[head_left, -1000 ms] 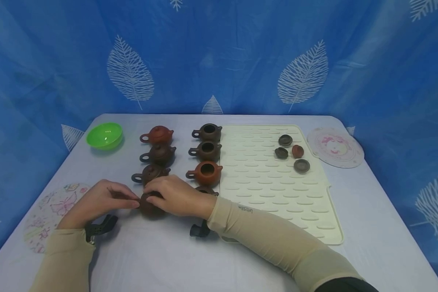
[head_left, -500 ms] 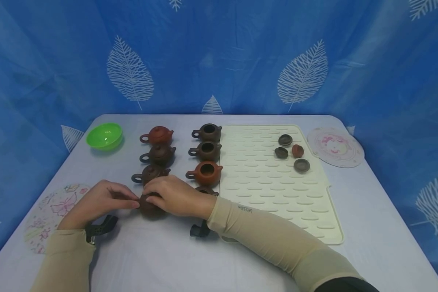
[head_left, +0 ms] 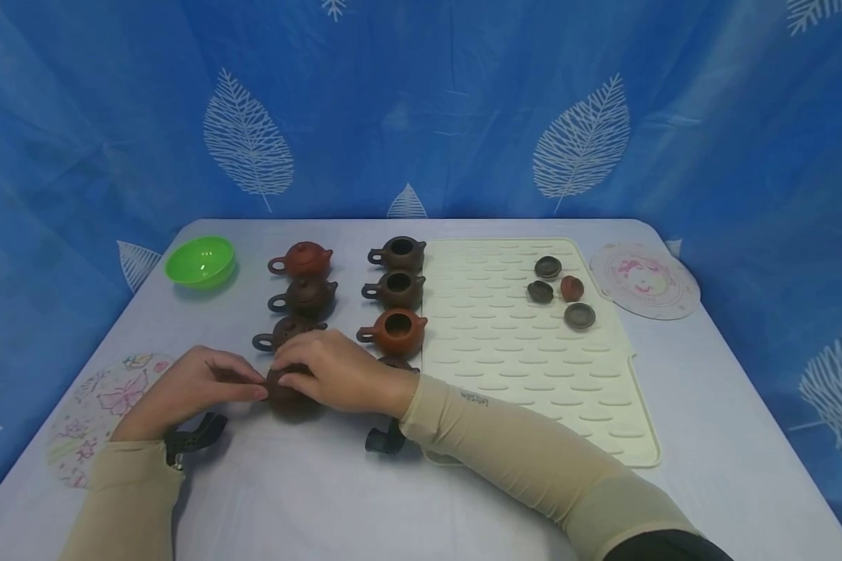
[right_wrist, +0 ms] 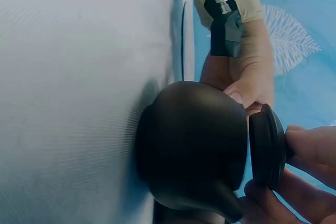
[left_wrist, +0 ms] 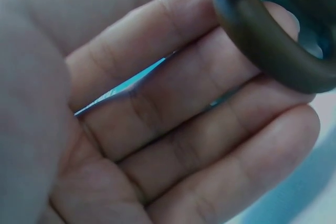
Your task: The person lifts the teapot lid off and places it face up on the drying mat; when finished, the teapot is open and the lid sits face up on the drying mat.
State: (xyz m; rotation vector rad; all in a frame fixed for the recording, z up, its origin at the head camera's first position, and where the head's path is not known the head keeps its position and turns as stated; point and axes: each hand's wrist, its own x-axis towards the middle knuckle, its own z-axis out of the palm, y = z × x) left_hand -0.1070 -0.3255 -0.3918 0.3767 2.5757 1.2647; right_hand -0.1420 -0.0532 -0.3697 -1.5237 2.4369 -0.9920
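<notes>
A dark brown teapot (head_left: 291, 407) stands on the table at the front of the left column. My left hand (head_left: 192, 389) pinches its looped handle (left_wrist: 262, 40) between thumb and fingers. Above the pot, my right hand (head_left: 344, 374) holds a round dark lid (right_wrist: 268, 148) by its knob. In the right wrist view a thin gap separates the lid from the pot's rim, and the spout points away from the left hand. The right hand covers most of the pot's top in the head view.
Lidded teapots (head_left: 307, 298) stand behind in the same column. Lidless teapots (head_left: 400, 343) line the cream mat (head_left: 505, 389), the nearest half hidden by my right wrist. Several loose lids (head_left: 579, 316) lie on the mat. A green bowl (head_left: 201, 263) stands back left.
The right hand has risen slightly above the teapot, with the lid in its fingers. My left hand stays at the handle.
</notes>
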